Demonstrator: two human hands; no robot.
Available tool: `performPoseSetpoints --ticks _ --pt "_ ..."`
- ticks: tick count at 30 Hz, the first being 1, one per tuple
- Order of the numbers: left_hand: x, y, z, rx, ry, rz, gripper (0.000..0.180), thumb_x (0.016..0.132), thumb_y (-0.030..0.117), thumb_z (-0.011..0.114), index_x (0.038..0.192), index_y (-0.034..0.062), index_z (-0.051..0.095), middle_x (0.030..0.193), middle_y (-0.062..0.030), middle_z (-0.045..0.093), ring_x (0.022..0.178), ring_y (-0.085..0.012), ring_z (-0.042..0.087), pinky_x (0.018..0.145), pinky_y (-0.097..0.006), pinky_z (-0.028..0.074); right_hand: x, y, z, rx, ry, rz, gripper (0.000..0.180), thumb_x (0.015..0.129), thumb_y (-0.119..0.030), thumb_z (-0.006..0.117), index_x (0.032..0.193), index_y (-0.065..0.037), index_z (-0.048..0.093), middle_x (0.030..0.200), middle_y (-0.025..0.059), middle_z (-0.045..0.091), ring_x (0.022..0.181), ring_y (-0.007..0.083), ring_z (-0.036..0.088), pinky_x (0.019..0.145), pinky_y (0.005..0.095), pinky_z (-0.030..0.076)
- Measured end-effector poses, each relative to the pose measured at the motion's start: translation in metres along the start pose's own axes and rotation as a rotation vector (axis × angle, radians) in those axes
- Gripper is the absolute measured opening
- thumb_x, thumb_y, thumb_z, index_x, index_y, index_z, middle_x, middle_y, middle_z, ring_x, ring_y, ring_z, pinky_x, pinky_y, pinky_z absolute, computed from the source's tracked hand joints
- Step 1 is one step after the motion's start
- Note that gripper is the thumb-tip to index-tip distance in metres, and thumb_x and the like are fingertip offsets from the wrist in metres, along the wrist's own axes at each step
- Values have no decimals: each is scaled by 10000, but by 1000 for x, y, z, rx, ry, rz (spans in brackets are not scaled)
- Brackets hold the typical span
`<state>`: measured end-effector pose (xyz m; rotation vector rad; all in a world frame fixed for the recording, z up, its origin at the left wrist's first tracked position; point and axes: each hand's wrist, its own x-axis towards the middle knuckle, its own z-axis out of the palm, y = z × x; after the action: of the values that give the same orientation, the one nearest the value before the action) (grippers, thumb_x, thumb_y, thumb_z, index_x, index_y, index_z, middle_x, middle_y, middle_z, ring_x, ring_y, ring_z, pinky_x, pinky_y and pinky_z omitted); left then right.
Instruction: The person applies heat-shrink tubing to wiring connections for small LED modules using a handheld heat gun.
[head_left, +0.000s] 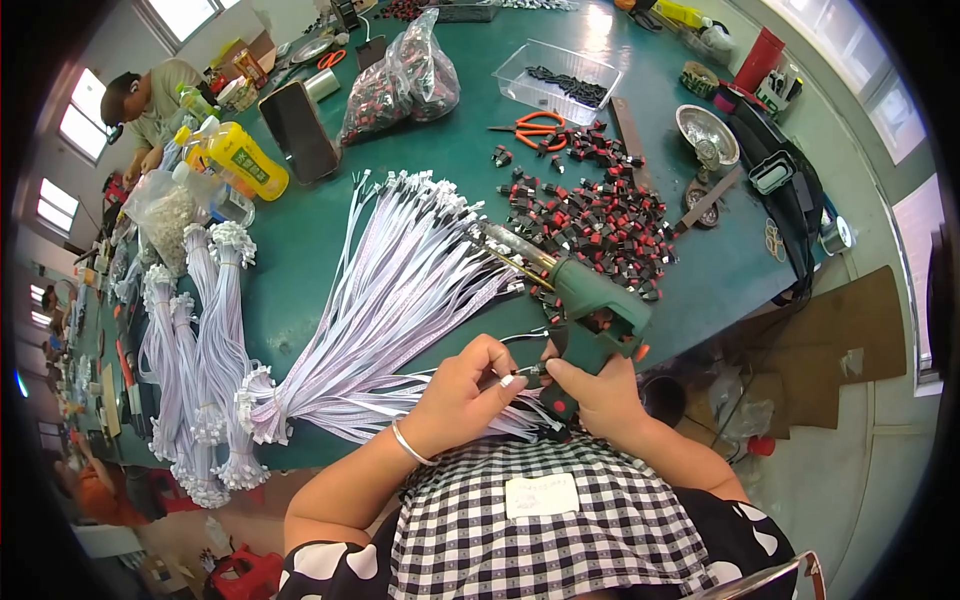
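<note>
I see the left hand [462, 392] and right hand [598, 392] pinched on one small connector [522, 375] between them at the table's near edge [700, 335], green soldering gun [590, 310] just beyond, open green tabletop farther beyond the wire bundle [400, 290].

We see a green surface [330, 240], bright windows [85, 125] at left, pale floor [860, 470], flattened cardboard [840, 340] beside us
</note>
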<state>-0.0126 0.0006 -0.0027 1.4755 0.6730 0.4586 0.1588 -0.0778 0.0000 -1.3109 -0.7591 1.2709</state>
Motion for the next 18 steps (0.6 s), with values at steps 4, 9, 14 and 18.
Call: performPoseSetpoints --ticks 4,9,14,18 --pt "-3 2 -3 -48 -16 -70 194 801 14 571 915 46 418 803 -10 480 701 -34 441 605 -175 382 -6 -7 2 -176 -2 -93 164 779 -51 590 931 -11 545 812 23 562 732 90 536 648 236 449" --pt "-3 6 -4 252 -9 -11 151 769 8 581 896 6 499 742 -3 510 617 -30 457 537 -177 376 -10 -5 6 -120 9 -151 136 764 -13 602 888 -32 551 778 -17 549 682 28 507 586 198 422" --pt "-5 13 4 227 64 55 118 744 2 595 839 1 526 695 7 536 559 -25 450 488 -177 358 -13 -4 2 -124 -9 -171 170 762 -7 611 917 -38 549 798 -27 554 708 20 515 600 192 429" --pt "-5 11 10 283 141 160 117 726 -17 608 834 -3 567 677 -5 563 534 -24 446 467 -175 351 -14 -5 7 -49 16 -152 172 762 -25 620 920 -42 553 797 -30 560 708 20 521 610 189 432"
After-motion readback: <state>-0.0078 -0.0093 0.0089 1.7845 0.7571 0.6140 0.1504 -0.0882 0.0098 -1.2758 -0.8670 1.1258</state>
